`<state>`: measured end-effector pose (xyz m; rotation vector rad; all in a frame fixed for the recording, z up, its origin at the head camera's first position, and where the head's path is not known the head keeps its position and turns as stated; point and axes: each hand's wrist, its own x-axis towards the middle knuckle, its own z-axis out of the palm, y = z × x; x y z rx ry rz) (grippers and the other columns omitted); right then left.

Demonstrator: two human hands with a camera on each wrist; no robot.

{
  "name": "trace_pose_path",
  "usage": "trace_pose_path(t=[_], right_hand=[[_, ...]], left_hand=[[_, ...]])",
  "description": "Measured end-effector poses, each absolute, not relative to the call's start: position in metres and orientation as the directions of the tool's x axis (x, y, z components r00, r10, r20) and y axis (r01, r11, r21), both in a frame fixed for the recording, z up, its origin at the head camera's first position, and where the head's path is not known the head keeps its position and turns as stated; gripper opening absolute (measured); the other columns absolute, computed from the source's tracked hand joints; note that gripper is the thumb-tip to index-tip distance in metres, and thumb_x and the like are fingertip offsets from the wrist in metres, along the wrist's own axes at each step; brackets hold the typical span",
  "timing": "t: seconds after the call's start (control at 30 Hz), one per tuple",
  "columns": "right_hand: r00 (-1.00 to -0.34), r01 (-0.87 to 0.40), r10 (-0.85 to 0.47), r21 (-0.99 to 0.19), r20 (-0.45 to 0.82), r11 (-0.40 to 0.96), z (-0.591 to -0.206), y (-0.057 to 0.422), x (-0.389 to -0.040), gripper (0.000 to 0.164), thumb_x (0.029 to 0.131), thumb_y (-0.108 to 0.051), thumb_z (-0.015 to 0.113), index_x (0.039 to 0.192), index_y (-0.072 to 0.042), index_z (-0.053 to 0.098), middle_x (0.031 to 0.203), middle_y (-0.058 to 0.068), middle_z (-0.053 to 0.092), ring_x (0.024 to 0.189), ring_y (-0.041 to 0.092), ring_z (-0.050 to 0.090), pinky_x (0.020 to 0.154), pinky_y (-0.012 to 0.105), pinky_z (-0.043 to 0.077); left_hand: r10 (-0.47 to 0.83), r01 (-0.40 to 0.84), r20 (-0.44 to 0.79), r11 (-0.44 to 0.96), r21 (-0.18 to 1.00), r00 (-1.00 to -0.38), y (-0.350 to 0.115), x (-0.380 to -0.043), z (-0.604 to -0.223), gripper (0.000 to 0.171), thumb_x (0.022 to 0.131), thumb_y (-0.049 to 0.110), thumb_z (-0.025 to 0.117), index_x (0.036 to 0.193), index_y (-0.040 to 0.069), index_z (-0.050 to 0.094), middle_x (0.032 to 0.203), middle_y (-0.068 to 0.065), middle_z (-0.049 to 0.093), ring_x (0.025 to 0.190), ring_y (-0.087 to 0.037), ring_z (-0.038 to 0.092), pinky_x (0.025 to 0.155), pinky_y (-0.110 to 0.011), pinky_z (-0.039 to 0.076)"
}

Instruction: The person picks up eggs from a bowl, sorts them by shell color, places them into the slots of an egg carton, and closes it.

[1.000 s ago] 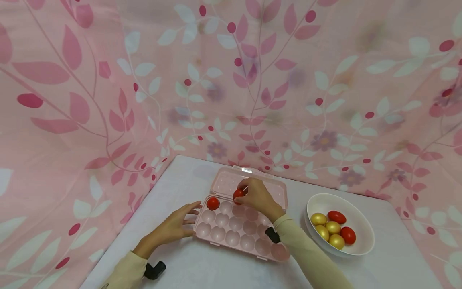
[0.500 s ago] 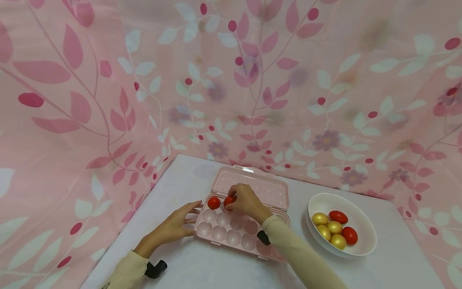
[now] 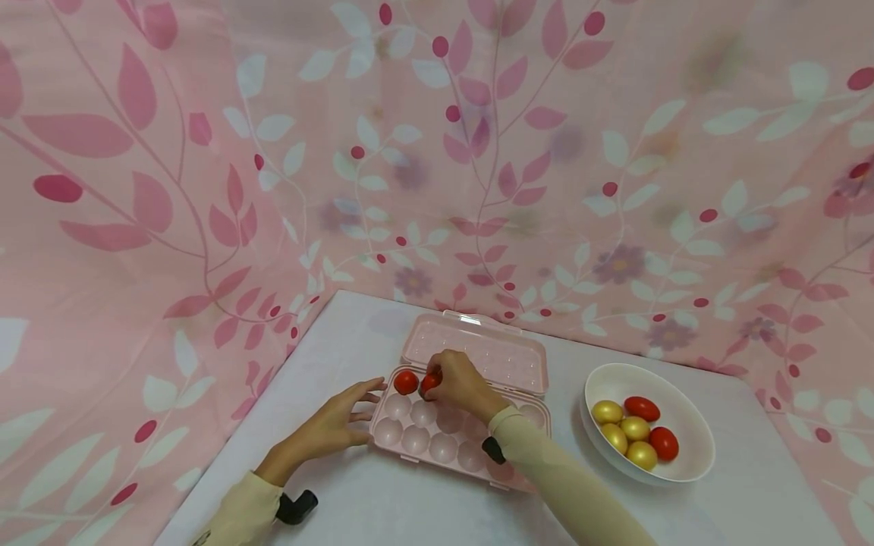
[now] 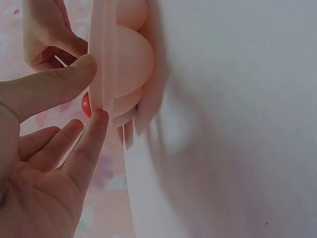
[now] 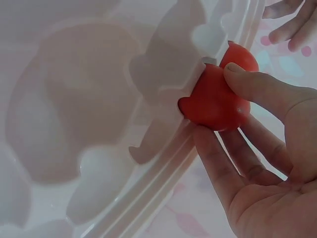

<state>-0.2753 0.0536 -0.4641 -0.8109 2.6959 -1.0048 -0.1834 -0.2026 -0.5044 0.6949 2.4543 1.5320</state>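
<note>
Right now you look to be partway through placing red eggs along the back row of the pink egg tray [image 3: 444, 449]. Your right hand [image 3: 461, 384] pinches the gripped egg [image 5: 215, 101], thumb on one side and fingertips on the other, at the hollow next to the seated egg [image 3: 406, 382] in the far left corner. Whether its base has settled fully is hard to say, since your fingers and the tray's edge hide the bottom. Your left hand [image 3: 334, 425] has its fingers spread, thumb and one fingertip touching the tray's left rim, seemingly to steady it.

The next move, I'd judge, calls for you to lower the egg until the hollow bears it, then part thumb and fingers gently so you don't nudge its neighbour. After that, a reach to the white bowl [image 3: 686, 413] would make sense: it stands to the right of the tray and holds four gold eggs [image 3: 636, 428] and two loose red eggs [image 3: 664, 444].

The tray sits on a white-covered table [image 3: 355, 500], its lid [image 3: 488, 353] folded back toward the far edge. Around the table hangs a pink curtain [image 3: 410, 174] printed with leaves, berries and mauve flowers.
</note>
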Motion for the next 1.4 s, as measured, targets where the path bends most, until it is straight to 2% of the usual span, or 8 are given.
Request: trace_pose_path(t=[0.2, 0.53, 0.67, 0.77, 0.93, 1.23, 1.4], right_hand=[[-0.841, -0.442, -0.539, -0.619, 0.036, 0.649, -0.467, 0.056, -0.274, 0.024, 0.075, -0.012, 0.085, 0.094, -0.007, 0.071, 0.089, 0.002, 0.065, 0.08, 0.016, 0.057, 0.072, 0.021, 0.055], [-0.855, -0.471, -0.507, -0.568, 0.106, 0.675, -0.446, 0.089, -0.278, 0.023, 0.077, -0.01, 0.081, 0.098, -0.005, 0.073, 0.097, 0.009, 0.067, 0.09, 0.027, 0.063, 0.08, 0.035, 0.057], [-0.865, -0.481, -0.474, -0.534, 0.162, 0.696, -0.433, 0.116, -0.283, 0.024, 0.075, -0.011, 0.083, 0.096, -0.007, 0.072, 0.098, 0.01, 0.067, 0.092, 0.031, 0.064, 0.079, 0.038, 0.057], [-0.871, -0.485, -0.453, -0.49, 0.192, 0.724, -0.421, 0.139, -0.285, 0.023, 0.074, -0.012, 0.084, 0.094, -0.009, 0.072, 0.096, 0.006, 0.067, 0.089, 0.028, 0.065, 0.077, 0.038, 0.057], [-0.87, -0.491, -0.445, -0.429, 0.211, 0.758, -0.406, 0.18, -0.29, 0.023, 0.075, -0.011, 0.083, 0.094, -0.007, 0.072, 0.093, 0.006, 0.068, 0.084, 0.024, 0.065, 0.075, 0.04, 0.058], [-0.918, -0.396, -0.353, -0.372, 0.18, 0.84, -0.4, 0.26, -0.301, 0.021, 0.077, -0.013, 0.079, 0.093, -0.003, 0.07, 0.092, 0.012, 0.069, 0.081, 0.029, 0.065, 0.073, 0.045, 0.057], [-0.952, -0.305, -0.295, -0.353, 0.084, 0.884, -0.402, 0.294, -0.3, 0.022, 0.079, -0.016, 0.077, 0.093, -0.001, 0.069, 0.091, 0.014, 0.069, 0.078, 0.027, 0.063, 0.072, 0.044, 0.057]], left_hand=[[0.458, 0.284, 0.09, 0.375, 0.882, -0.885, -0.2, -0.183, -0.503, 0.094, 0.076, -0.005, 0.079, 0.153, 0.007, 0.027, 0.15, -0.013, 0.039, 0.129, -0.031, 0.048, 0.096, -0.038, 0.05], [0.459, 0.299, 0.107, 0.371, 0.879, -0.882, -0.197, -0.183, -0.504, 0.092, 0.075, -0.008, 0.078, 0.152, 0.005, 0.028, 0.15, -0.014, 0.039, 0.128, -0.033, 0.048, 0.094, -0.04, 0.051], [0.449, 0.281, 0.099, 0.358, 0.89, -0.888, -0.196, -0.179, -0.499, 0.091, 0.075, -0.009, 0.077, 0.151, 0.004, 0.03, 0.15, -0.018, 0.038, 0.125, -0.04, 0.05, 0.092, -0.045, 0.052], [0.44, 0.261, 0.087, 0.353, 0.899, -0.894, -0.195, -0.179, -0.499, 0.09, 0.075, -0.013, 0.076, 0.151, 0.002, 0.03, 0.15, -0.022, 0.037, 0.123, -0.045, 0.051, 0.091, -0.05, 0.051], [0.443, 0.255, 0.076, 0.359, 0.898, -0.893, -0.199, -0.181, -0.503, 0.092, 0.075, -0.009, 0.077, 0.152, 0.005, 0.029, 0.15, -0.02, 0.037, 0.124, -0.043, 0.051, 0.09, -0.048, 0.053], [0.444, 0.243, 0.053, 0.384, 0.891, -0.894, -0.2, -0.183, -0.504, 0.092, 0.076, -0.003, 0.079, 0.153, 0.007, 0.03, 0.15, -0.017, 0.038, 0.124, -0.041, 0.051, 0.091, -0.044, 0.053], [0.449, 0.247, 0.056, 0.381, 0.891, -0.892, -0.201, -0.183, -0.505, 0.091, 0.076, -0.003, 0.079, 0.152, 0.006, 0.029, 0.15, -0.018, 0.038, 0.126, -0.042, 0.049, 0.092, -0.045, 0.052]])
